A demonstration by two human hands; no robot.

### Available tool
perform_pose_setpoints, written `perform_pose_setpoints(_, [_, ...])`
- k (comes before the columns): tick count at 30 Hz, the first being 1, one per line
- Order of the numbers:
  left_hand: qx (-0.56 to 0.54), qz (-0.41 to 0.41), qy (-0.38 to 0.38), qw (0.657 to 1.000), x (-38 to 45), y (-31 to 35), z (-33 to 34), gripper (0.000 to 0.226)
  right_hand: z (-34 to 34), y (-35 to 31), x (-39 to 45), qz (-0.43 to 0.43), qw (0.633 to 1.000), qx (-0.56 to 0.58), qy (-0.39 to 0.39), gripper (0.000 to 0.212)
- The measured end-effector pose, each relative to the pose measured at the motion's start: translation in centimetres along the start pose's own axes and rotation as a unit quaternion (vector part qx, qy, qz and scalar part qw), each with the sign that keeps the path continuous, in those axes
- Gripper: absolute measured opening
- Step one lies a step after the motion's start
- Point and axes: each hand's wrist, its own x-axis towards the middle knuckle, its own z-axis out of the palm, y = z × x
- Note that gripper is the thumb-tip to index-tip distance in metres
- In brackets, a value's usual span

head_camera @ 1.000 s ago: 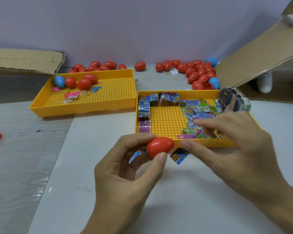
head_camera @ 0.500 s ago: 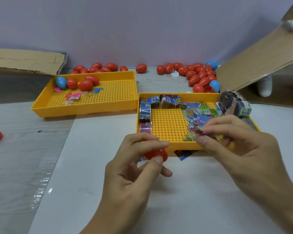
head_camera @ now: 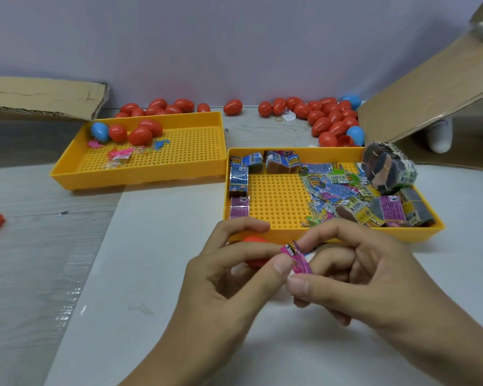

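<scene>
While fingers (head_camera: 282, 265) pinch it, pink slip (head_camera: 300, 261), diagonal

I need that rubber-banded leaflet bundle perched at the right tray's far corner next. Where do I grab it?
Pinch the banded bundle across its left and right sides, coming down from above. It leans tilted on the rim of the right tray, with loose leaflets beside it, so its top is probably the freest approach.

Left hand (head_camera: 229, 277), forearm in from 7 o'clock, curled round red egg (head_camera: 253, 240). Right hand (head_camera: 360, 277), in from 4 o'clock, pinched pink slip (head_camera: 298, 259) between thumb and forefinger; left thumb tip touched it.
</scene>
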Motion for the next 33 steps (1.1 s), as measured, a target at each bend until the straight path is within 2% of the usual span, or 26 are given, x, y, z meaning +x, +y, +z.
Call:
perform_pose_setpoints(4, [-0.025, -0.003, 0.015, 1.000, 0.1, -0.4, 0.0, 0.016, 0.1, 0.1, -0.1, -0.005, 1.000, -0.015, -0.009, 0.032])
perform_pose_setpoints(6, [-0.040, -0.001, 0.031, 0.999, 0.1, -0.4, 0.0, 0.022, 0.2, 0.2, -0.1, -0.023, 0.999, -0.021, 0.031, 0.028])
perform_pose_setpoints(11, [-0.051, 0.004, 0.066, 0.996, 0.1, -0.7, -0.1, 0.022, 0.5, 0.7, -0.4, -0.159, 0.966, -0.137, 0.149, 0.023])
perform_pose_setpoints(13, [-0.049, 0.011, 0.068, 0.996, 0.1, -0.8, -0.2, 0.021, 0.7, 0.7, -0.7, -0.224, 0.943, -0.193, 0.151, 0.023])
perform_pose_setpoints(15, [-0.046, 0.016, 0.062, 0.997, 0.0, -0.7, -0.2, 0.018, 0.9, 0.5, -0.8, -0.244, 0.933, -0.229, 0.132, 0.027])
perform_pose_setpoints(19, [-0.044, 0.021, 0.048, 0.998, -0.1, -0.7, -0.2, 0.013, 0.9, 0.6, -0.7, -0.217, 0.940, -0.242, 0.103, 0.026])
perform_pose_setpoints(26, [-0.020, 0.061, 0.043, 0.997, -0.2, -0.6, 0.1, 0.005, 0.1, 0.4, -0.2, -0.111, 0.984, -0.117, 0.073, 0.020])
perform_pose_setpoints(29, [-0.005, 0.088, 0.034, 0.995, -0.4, -0.5, 0.3, 0.006, 0.3, 0.6, -0.1, -0.121, 0.975, -0.154, 0.105, 0.007])
perform_pose_setpoints(33, [-0.045, 0.075, 0.042, 0.995, -0.5, -0.6, 0.0, 0.008, 0.5, 0.4, -0.2, -0.120, 0.983, -0.084, 0.111, 0.018])
